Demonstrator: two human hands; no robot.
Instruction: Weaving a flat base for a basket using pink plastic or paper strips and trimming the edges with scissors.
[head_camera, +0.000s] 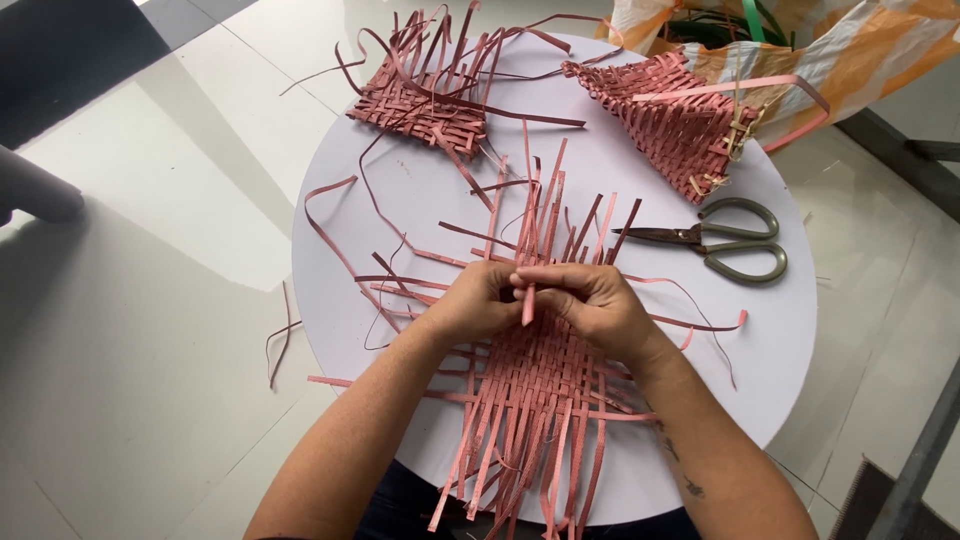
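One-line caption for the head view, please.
Left hand and right hand pinch a pink strip over a half-woven mat on a round white table.

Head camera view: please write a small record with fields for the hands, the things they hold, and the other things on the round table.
left hand: fingers closed on the pink strip, over the woven mat
right hand: pinches the same pink strip
pink strip: short end points down between both hands
woven mat: unfinished, pink, loose strip ends all around
scissors: closed, lying right of the hands
other weavings: flat piece far left, cone-shaped piece far right
table: round, white
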